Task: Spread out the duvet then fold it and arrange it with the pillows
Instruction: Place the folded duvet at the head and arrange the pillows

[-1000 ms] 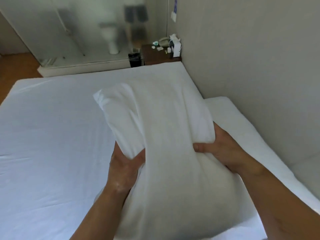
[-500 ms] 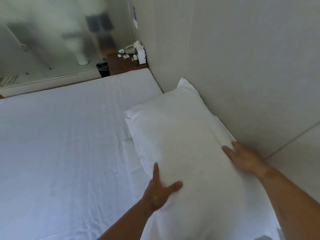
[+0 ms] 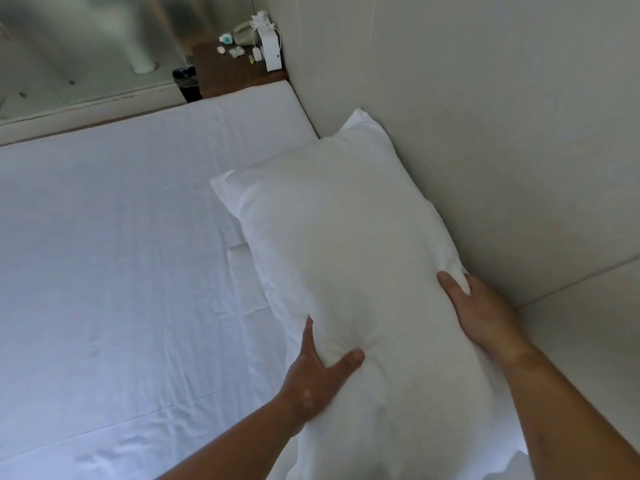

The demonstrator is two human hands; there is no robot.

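While beside the wall [image 3: 485, 133], pillow [image 3: 346, 258] between hands [image 3: 317, 372] [image 3: 485, 315]

You see a plain white pillow [image 3: 346, 254], no pattern on it. At nine o'clock from it, the bed sheet [image 3: 104, 271] is also white, with a faint bluish shade. The wall [image 3: 485, 98] at two o'clock is pale grey-beige. At eleven o'clock, the nightstand [image 3: 228, 76] is dark brown, the bin [image 3: 187, 83] black, the box [image 3: 272, 53] white.
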